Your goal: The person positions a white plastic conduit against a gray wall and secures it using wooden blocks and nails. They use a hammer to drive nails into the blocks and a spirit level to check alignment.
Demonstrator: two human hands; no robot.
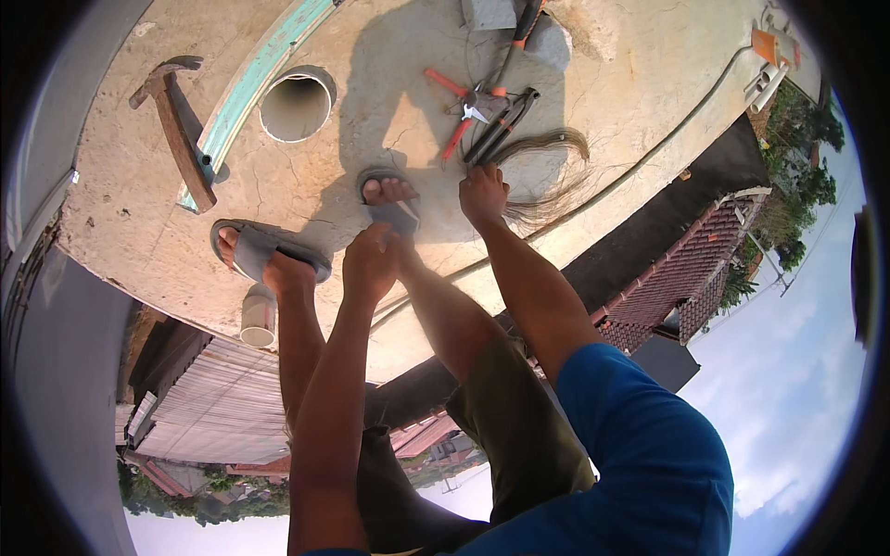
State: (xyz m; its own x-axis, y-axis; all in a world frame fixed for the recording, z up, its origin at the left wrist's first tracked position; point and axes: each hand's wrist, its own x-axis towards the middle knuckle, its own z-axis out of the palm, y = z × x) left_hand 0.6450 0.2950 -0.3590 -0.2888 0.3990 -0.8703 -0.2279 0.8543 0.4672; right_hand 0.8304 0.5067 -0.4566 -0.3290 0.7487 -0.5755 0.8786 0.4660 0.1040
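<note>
My right hand is curled at the lower ends of a pair of black-handled pincers lying on the concrete; its fingertips partly hide the grip. Just right of it lies a looped bundle of thin wire. Red-handled pliers rest against the pincers on their left. My left hand is closed in front of my right shin, below the sandal. Whatever its fingers hold, if anything, is hidden.
A wooden-handled hammer lies at the far left beside a turquoise strip. An upright pipe opening and a short pipe stub stand nearby. A long dark cable follows the slab's edge, with roofs below.
</note>
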